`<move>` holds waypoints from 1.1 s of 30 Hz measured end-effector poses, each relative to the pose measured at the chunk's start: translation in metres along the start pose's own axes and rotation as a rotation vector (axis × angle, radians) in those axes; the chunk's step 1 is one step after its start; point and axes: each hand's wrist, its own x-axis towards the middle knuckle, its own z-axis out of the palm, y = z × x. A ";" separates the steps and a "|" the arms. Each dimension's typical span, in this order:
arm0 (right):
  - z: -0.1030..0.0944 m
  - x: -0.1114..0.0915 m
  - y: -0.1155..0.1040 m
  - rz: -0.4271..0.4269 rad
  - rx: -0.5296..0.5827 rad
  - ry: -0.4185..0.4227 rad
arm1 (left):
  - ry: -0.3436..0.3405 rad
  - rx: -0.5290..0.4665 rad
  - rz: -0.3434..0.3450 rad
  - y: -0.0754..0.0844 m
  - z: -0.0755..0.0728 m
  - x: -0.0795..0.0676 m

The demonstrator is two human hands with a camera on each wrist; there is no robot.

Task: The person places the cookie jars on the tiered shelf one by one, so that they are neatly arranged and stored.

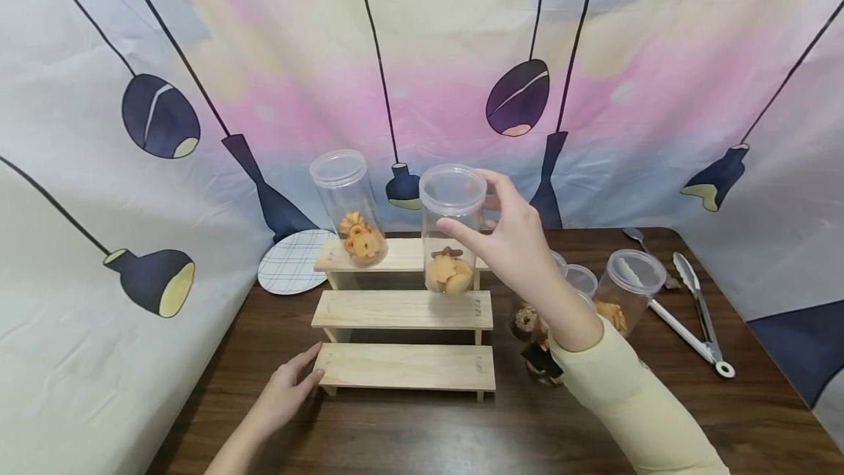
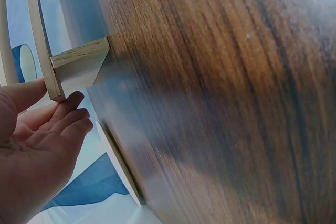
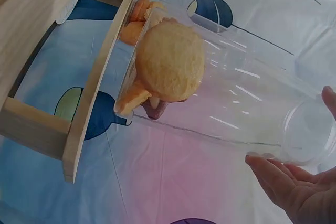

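My right hand (image 1: 509,237) grips a clear lidded jar (image 1: 431,229) near its top, thumb on one side and fingers on the other. Cookies (image 3: 170,60) lie in the bottom of this jar. It is upright at the right end of the wooden stand's top tier; whether its base touches the wood I cannot tell. At the lower left, my left hand (image 1: 283,391) pinches the end of the bottom tier of the three-tier wooden stand (image 1: 405,366), thumb above and fingers beneath. Another jar with cookies (image 1: 348,200) stands on the top tier's left end.
Several lidded jars of treats, including one with orange-brown snacks (image 1: 636,277), stand on the table (image 1: 422,438) at right, partly behind my forearm. Beyond them lie tongs (image 1: 702,314) and a spoon (image 1: 634,234). A checked plate (image 1: 293,262) sits at back left, before a printed curtain (image 1: 435,35).
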 end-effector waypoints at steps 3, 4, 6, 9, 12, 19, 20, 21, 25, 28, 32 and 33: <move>0.006 0.009 -0.002 0.010 -0.024 -0.004 | 0.005 0.002 0.007 -0.001 0.000 0.000; 0.008 0.012 -0.002 0.014 -0.026 -0.007 | 0.005 0.003 0.007 -0.001 0.000 0.000; 0.011 0.016 -0.003 0.028 -0.024 -0.015 | 0.005 0.004 0.008 -0.001 0.000 0.000; 0.016 0.021 -0.002 0.047 -0.024 -0.018 | -0.004 0.002 -0.004 -0.001 0.000 -0.001; 0.019 0.027 0.001 0.059 -0.025 -0.009 | -0.011 -0.002 -0.017 0.000 -0.002 -0.002; 0.025 0.043 0.009 0.069 -0.041 -0.004 | -0.015 -0.006 -0.025 0.002 -0.003 -0.003; 0.026 0.045 0.010 0.071 -0.047 -0.006 | -0.016 -0.007 -0.026 0.001 -0.003 -0.002; 0.027 0.046 0.011 0.073 -0.049 -0.006 | -0.017 -0.007 -0.026 0.001 -0.003 -0.002; 0.031 0.049 0.017 0.096 -0.061 -0.004 | -0.015 -0.002 -0.028 -0.001 -0.001 -0.001; 0.034 0.049 0.021 0.105 -0.067 -0.007 | -0.013 -0.004 -0.028 -0.001 0.000 -0.001; 0.036 0.048 0.022 0.109 -0.073 -0.013 | -0.009 -0.007 -0.020 -0.002 0.000 -0.002; 0.036 0.048 0.022 0.109 -0.075 -0.013 | -0.008 -0.007 -0.017 -0.002 0.000 -0.002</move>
